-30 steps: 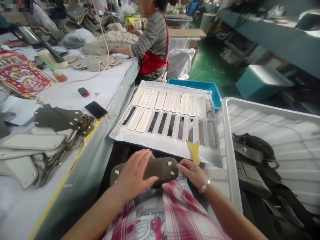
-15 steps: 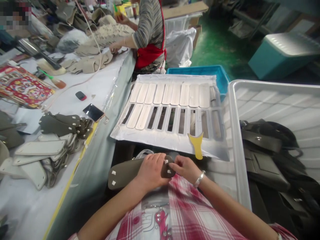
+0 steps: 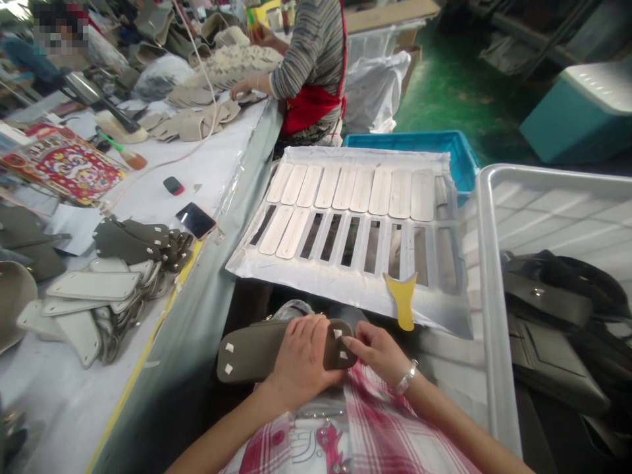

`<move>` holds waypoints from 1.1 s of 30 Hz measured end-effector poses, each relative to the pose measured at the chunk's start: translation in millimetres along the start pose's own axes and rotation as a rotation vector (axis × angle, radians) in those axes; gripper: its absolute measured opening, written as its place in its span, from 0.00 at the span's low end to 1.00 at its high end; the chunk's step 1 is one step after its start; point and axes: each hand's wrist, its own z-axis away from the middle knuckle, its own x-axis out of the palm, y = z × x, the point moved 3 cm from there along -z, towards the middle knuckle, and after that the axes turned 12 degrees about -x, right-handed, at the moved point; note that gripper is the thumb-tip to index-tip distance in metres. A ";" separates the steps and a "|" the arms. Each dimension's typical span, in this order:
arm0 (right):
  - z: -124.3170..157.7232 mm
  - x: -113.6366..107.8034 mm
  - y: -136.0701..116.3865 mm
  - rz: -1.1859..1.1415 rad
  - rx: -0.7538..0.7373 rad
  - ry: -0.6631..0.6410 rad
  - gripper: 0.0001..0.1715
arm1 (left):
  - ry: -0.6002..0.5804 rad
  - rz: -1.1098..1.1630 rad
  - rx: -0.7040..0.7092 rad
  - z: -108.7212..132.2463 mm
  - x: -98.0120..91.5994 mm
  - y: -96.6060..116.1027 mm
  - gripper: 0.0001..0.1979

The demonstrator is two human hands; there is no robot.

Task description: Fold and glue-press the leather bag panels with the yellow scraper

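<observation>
An olive-grey oblong leather panel [image 3: 251, 342] with small white tabs at its corners lies across my lap. My left hand [image 3: 303, 355] is wrapped over its middle, fingers closed on it. My right hand [image 3: 378, 349] pinches the panel's right end beside a white tab. Just beyond my hands lies a white template sheet [image 3: 345, 276] with rows of slots, some filled with pale cream strips [image 3: 345, 187]. A yellow scraper [image 3: 403, 299] rests on the sheet's near edge.
On the worktable [image 3: 162, 164] to my left lie stacks of grey and olive panels [image 3: 103, 289], a phone [image 3: 196, 220] and a red patterned box [image 3: 64, 164]. A white tray [image 3: 494, 316] at right holds dark bags [image 3: 553, 316]. A blue crate [image 3: 419, 141] stands behind the sheet. A person in a red apron [image 3: 309, 72] works farther along.
My left hand went from lying flat on the panel to gripping its middle. My right hand closed in on the right end. The camera tilted down and shifted slightly.
</observation>
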 end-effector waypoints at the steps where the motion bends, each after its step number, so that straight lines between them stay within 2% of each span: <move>1: -0.1 0.0 0.5 -0.005 0.006 -0.007 0.20 | -0.003 0.005 0.002 0.5 0.3 -0.4 0.34; 6: -3.0 -2.4 2.5 0.034 -0.016 -0.040 0.19 | -0.010 -0.030 0.020 3.8 2.2 -8.4 0.44; 9: -3.1 -2.8 2.4 -0.048 -0.047 -0.023 0.14 | -0.032 -0.055 0.041 6.3 0.6 -14.6 0.48; 13: -1.4 -3.4 -1.7 -0.048 -0.195 0.032 0.26 | -0.047 -0.054 0.055 7.9 -4.4 -17.6 0.44; 16: -1.1 -1.7 -5.1 0.004 -0.308 -0.017 0.24 | -0.050 -0.058 0.059 8.2 -6.4 -15.8 0.41; 20: -0.5 2.2 -5.9 -0.075 -0.279 -0.082 0.22 | -0.046 -0.057 0.042 8.5 -7.0 -11.6 0.39; 27: 6.4 9.2 -4.1 -0.206 -0.179 -0.082 0.25 | -0.022 -0.099 0.042 10.1 -8.3 -6.5 0.39; 33: 8.8 8.1 -7.2 -0.042 -0.300 0.003 0.24 | 0.016 -0.114 0.060 13.1 -5.6 -8.1 0.41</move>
